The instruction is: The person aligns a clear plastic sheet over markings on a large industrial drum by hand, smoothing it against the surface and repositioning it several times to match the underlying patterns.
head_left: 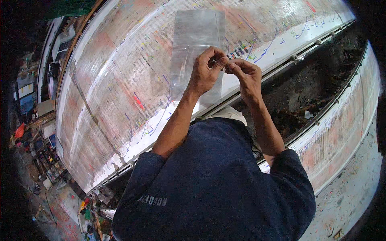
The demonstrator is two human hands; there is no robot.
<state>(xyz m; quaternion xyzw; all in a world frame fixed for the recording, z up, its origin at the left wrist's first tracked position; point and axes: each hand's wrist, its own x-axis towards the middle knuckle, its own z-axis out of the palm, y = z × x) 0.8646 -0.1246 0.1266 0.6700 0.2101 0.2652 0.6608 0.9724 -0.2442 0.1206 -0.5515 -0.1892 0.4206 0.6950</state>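
Observation:
My left hand (206, 71) and my right hand (247, 77) meet fingertip to fingertip above a long printing table (132, 68). Thumb and forefinger are pinched together on each side. Whatever lies between them is too small or too hidden to make out. Under my hands, a clear plastic sheet (197, 30) lies flat on the stained tabletop and reaches toward its near edge. To the right of my fingertips, a row of small dark and coloured marks (241, 51) runs along the table.
A metal rail (295, 57) follows the table's near edge. Behind it, a dark gap with debris (293, 102) separates this table from a second stained table (333, 140) at the right. Clutter (46, 154) crowds the floor at the far left.

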